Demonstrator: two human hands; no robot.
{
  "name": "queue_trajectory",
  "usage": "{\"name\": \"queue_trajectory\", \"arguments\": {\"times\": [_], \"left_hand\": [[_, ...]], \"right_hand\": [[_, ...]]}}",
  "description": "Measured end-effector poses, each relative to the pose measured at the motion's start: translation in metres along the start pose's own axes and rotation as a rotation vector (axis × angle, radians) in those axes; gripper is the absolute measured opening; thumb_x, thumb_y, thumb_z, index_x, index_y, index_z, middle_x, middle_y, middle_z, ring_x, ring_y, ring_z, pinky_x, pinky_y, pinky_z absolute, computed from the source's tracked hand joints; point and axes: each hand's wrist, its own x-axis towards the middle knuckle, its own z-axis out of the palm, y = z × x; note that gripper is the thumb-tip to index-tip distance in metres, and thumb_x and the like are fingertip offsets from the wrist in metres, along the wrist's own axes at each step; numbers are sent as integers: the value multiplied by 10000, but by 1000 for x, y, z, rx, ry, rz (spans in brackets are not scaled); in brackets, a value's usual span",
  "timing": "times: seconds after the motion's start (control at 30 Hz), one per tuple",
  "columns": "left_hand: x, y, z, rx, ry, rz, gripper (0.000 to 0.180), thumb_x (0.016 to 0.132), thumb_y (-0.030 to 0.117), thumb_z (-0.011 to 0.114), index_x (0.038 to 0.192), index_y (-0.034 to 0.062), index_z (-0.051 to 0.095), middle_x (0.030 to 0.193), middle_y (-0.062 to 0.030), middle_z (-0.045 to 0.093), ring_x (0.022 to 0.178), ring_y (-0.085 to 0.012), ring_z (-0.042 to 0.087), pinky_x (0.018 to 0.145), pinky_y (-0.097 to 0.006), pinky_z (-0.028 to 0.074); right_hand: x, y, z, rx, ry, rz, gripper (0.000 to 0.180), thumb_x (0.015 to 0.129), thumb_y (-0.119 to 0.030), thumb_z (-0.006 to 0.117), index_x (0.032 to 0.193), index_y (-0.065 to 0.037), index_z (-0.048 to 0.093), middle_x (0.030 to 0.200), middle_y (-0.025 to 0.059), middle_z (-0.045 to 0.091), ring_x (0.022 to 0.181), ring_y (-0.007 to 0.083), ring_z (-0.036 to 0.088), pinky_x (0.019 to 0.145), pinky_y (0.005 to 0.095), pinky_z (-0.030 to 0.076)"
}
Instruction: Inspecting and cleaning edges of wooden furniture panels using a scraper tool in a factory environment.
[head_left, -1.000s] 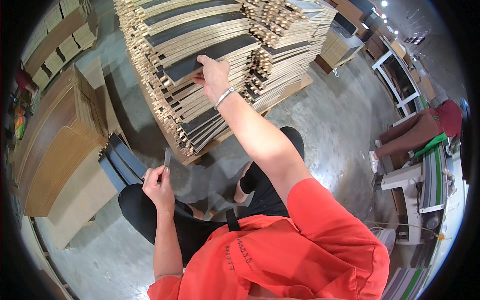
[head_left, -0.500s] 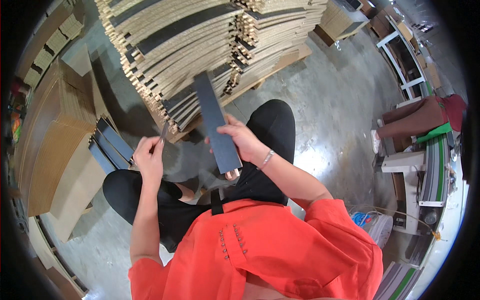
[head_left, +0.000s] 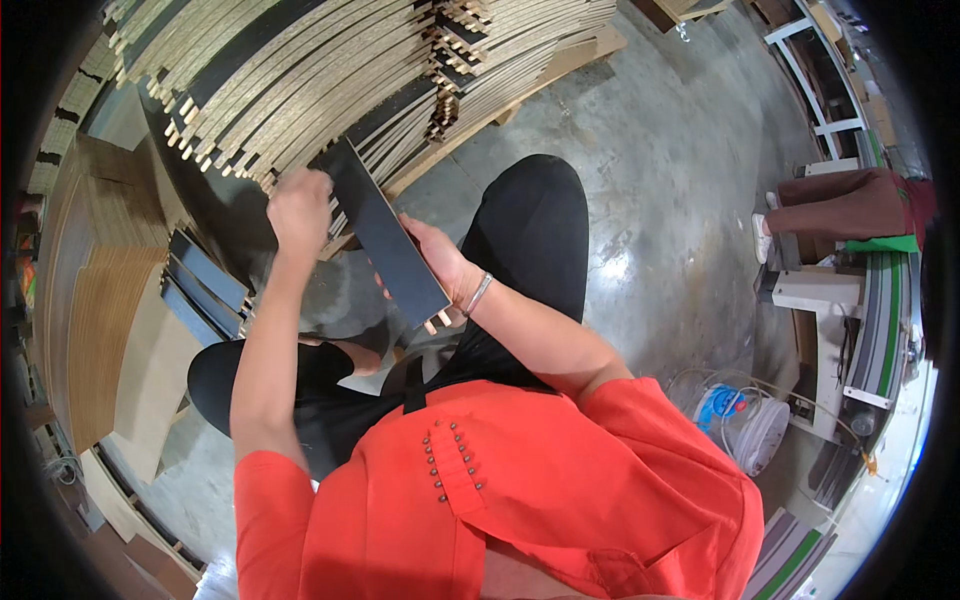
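Note:
My right hand point(head_left: 437, 260) grips a narrow dark board point(head_left: 385, 235) from its right edge, fingertips showing on the left edge. The board tilts, its far end up by the stack and its near end toward my lap. Light wooden dowels point(head_left: 437, 322) stick out of the near end. My left hand point(head_left: 300, 210) is closed in a fist, slightly blurred, beside the far left end of the board; what it holds is hidden. Just beyond both hands rises a large stack of boards point(head_left: 300, 85) with raw chipboard edges, dark faces and dowels in their ends.
Left of my knee, several dark boards point(head_left: 205, 285) lie by a stack of brown sheets point(head_left: 100, 290). A wooden pallet point(head_left: 505, 112) carries the large stack. On the right are a white bucket point(head_left: 755, 430), a bench frame point(head_left: 815, 290) and another person's legs point(head_left: 835, 205).
My left hand has moved up and forward to the board's far end; the thin pointed tool seen in it is now hidden. The board has shifted left and tilted more. My view has shifted.

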Motion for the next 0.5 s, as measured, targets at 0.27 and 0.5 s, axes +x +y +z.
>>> {"name": "queue_trajectory", "arguments": {"times": [0.27, 0.5], "left_hand": [[24, 6, 14, 1, -57, -39, 50, 719, 91, 563, 716, 98, 613, 690, -107, 535, 659, -294, 584, 549, -401, 474], [-13, 65, -12, -169, -88, 310, 46, 734, 101, 562, 709, 101, 601, 694, -84, 519, 641, -272, 557, 554, -387, 464]], "right_hand": [[-5, -4, -4, -5, 52, 60, 489, 983, -465, 285, 1092, -59, 534, 882, 128, 599, 674, 267, 607, 588, 414, 531], [-5, -6, -13, 27, 73, 21, 501, 976, -477, 302, 1010, -34, 535, 768, 147, 584, 624, 279, 616, 538, 421, 539]]}}
